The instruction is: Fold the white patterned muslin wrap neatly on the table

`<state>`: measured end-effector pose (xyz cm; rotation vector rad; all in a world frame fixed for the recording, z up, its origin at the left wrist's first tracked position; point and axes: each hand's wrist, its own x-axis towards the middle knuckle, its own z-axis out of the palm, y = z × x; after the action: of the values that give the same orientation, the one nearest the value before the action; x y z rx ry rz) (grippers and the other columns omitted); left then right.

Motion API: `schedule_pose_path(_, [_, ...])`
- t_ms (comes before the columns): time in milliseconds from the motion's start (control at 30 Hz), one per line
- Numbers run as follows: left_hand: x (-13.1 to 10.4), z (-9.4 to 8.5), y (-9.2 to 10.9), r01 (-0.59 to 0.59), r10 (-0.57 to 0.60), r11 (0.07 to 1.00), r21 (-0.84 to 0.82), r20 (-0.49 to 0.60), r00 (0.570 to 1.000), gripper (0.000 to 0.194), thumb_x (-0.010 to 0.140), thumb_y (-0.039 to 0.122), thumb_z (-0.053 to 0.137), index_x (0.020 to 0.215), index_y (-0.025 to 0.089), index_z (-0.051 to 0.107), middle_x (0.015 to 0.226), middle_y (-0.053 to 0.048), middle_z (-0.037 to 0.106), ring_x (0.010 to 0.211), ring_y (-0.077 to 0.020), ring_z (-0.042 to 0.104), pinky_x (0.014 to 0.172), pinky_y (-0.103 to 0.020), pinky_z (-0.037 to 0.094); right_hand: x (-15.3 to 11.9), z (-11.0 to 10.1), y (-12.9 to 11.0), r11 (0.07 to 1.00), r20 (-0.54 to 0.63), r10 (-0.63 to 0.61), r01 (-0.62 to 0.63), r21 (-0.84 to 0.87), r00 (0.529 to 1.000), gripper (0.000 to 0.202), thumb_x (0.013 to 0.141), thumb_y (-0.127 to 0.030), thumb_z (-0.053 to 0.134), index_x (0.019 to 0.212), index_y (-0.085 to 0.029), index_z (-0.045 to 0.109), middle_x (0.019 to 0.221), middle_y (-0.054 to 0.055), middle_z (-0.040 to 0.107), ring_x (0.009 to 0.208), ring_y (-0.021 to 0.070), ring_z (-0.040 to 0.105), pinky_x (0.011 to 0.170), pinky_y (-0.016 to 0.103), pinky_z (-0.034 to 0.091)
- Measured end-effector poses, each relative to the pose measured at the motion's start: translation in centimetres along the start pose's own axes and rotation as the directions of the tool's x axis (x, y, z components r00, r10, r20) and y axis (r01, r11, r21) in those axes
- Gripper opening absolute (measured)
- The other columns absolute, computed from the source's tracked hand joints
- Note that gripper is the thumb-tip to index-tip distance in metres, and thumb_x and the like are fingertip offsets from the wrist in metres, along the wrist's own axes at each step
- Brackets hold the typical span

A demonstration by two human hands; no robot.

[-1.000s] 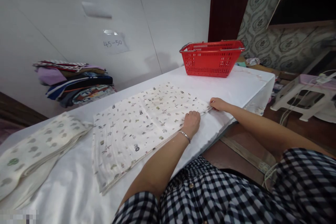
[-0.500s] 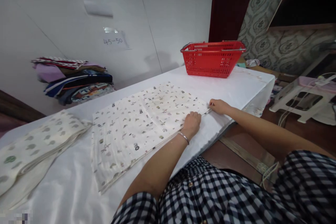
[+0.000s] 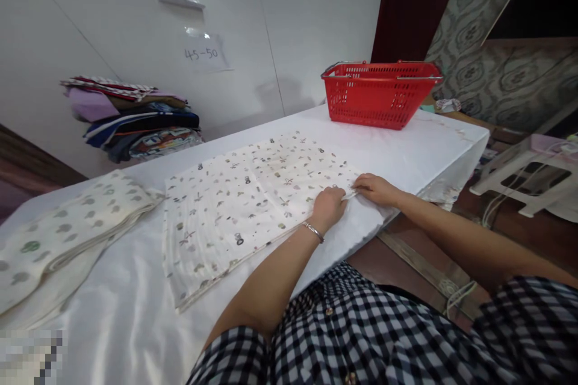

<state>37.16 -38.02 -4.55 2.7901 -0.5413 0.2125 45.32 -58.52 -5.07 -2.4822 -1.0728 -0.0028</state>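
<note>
A white cloth with small dark printed figures (image 3: pixel 244 210) lies folded in a flat rectangle on the white-covered table (image 3: pixel 388 156). My left hand (image 3: pixel 329 207), with a silver bracelet at its wrist, is closed on the cloth's near edge towards the right corner. Just beyond it, my right hand (image 3: pixel 376 189) pinches the right corner of the same cloth. A short strip of the edge shows between the two hands. The fingertips are partly hidden.
A second folded cloth with grey dots (image 3: pixel 67 228) lies at the left. A red plastic basket (image 3: pixel 379 96) stands at the table's back right. Behind the table is a stack of folded clothes (image 3: pixel 139 123). A white stool (image 3: pixel 533 174) stands on the right.
My right hand has drawn in towards my left hand, bringing the cloth's corner with it, so the gap between them is smaller. The view has shifted slightly.
</note>
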Motion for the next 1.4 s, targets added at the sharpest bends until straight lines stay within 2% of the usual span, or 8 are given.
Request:
schedule_pose_path(133, [-1.5, -1.2, -0.9, 0.093, -0.093, 0.995, 0.019, -0.006, 0.996, 0.019, 0.094, 0.028, 0.048, 0.095, 0.019, 0.065, 0.102, -0.006, 0.064, 0.1, -0.0194, 0.055, 0.085, -0.031, 0.046, -0.1, -0.2, 1.3, 0.998, 0.014, -0.058, 0.057, 0.03, 0.998, 0.029, 0.09, -0.029, 0.049, 0.105, -0.018, 0.071, 0.107, 0.011, 0.064, 0.102, 0.021, 0.057, 0.094, 0.036, 0.044])
schedule_pose_path(267, [-2.3, -1.7, -0.9, 0.129, -0.133, 0.989, 0.066, 0.062, 0.989, 0.021, 0.093, 0.03, 0.049, 0.093, 0.018, 0.067, 0.103, -0.007, 0.063, 0.102, -0.0203, 0.055, 0.085, -0.031, 0.046, -0.1, -0.2, 2.1, 0.994, 0.029, -0.108, 0.107, 0.011, 0.994, 0.031, 0.088, -0.034, 0.05, 0.106, -0.021, 0.071, 0.109, 0.01, 0.064, 0.102, 0.0223, 0.058, 0.092, 0.039, 0.046])
schedule_pose_path(400, [-1.7, -1.9, -0.8, 0.132, -0.142, 0.986, 0.104, 0.096, 0.985, 0.022, 0.092, 0.027, 0.05, 0.093, 0.017, 0.069, 0.104, -0.009, 0.062, 0.102, -0.0218, 0.056, 0.083, -0.031, 0.047, 0.7, -0.5, 2.5, 0.994, 0.088, -0.107, 0.106, 0.014, 0.99, 0.031, 0.088, -0.036, 0.049, 0.103, -0.025, 0.073, 0.108, 0.007, 0.066, 0.1, 0.0225, 0.059, 0.092, 0.04, 0.047])
schedule_pose_path(667, [-0.6, -2.7, -1.5, 0.208, -0.203, 0.978, -0.008, 0.182, 0.962, 0.029, 0.095, 0.028, 0.044, 0.092, 0.018, 0.071, 0.104, -0.007, 0.063, 0.097, -0.0186, 0.059, 0.078, -0.027, 0.047, 2.1, -0.9, 2.6, 0.997, 0.179, -0.072, 0.072, 0.006, 0.981, 0.03, 0.086, -0.033, 0.049, 0.098, -0.023, 0.075, 0.101, 0.008, 0.066, 0.094, 0.0213, 0.062, 0.088, 0.036, 0.049])
schedule_pose_path(800, [-0.7, -2.5, -1.0, 0.175, -0.188, 0.981, 0.087, 0.168, 0.968, 0.028, 0.094, 0.029, 0.045, 0.097, 0.018, 0.07, 0.105, -0.009, 0.063, 0.099, -0.0202, 0.059, 0.079, -0.029, 0.047, 2.1, -1.3, 2.1, 0.991, 0.207, -0.104, 0.12, -0.064, 0.973, 0.03, 0.085, -0.029, 0.05, 0.101, -0.021, 0.074, 0.102, 0.009, 0.067, 0.097, 0.0224, 0.061, 0.089, 0.035, 0.048])
schedule_pose_path(1033, [-0.3, -1.8, -0.8, 0.045, -0.076, 0.973, 0.228, 0.13, 0.989, 0.026, 0.093, 0.029, 0.048, 0.101, 0.013, 0.067, 0.102, -0.013, 0.063, 0.103, -0.0254, 0.059, 0.084, -0.035, 0.047, 1.9, -1.9, 1.3, 0.963, 0.247, -0.122, 0.174, -0.204, 0.961, 0.029, 0.088, -0.027, 0.049, 0.106, -0.023, 0.071, 0.107, 0.007, 0.068, 0.099, 0.0215, 0.061, 0.086, 0.032, 0.047])
schedule_pose_path(1167, [0.1, -1.5, -1.0, 0.046, -0.077, 0.976, 0.214, 0.142, 0.987, 0.029, 0.095, 0.018, 0.039, 0.101, 0.011, 0.066, 0.101, -0.013, 0.063, 0.1, -0.0239, 0.06, 0.084, -0.035, 0.048, 1.9, -1.8, 1.0, 0.956, 0.221, -0.09, 0.146, -0.255, 0.971, 0.03, 0.089, -0.025, 0.045, 0.105, -0.022, 0.07, 0.107, 0.007, 0.068, 0.1, 0.0217, 0.061, 0.085, 0.032, 0.047])
schedule_pose_path(1400, [-0.4, -1.5, -1.2, 0.083, -0.106, 0.984, 0.158, 0.139, 0.985, 0.031, 0.099, 0.025, 0.034, 0.107, 0.014, 0.062, 0.104, -0.011, 0.064, 0.099, -0.02, 0.062, 0.083, -0.03, 0.048, 1.6, -1.6, 0.3, 0.97, 0.149, 0.027, 0.01, -0.244, 0.988, 0.026, 0.09, -0.023, 0.044, 0.106, -0.019, 0.065, 0.106, 0.008, 0.068, 0.096, 0.0215, 0.062, 0.083, 0.032, 0.046])
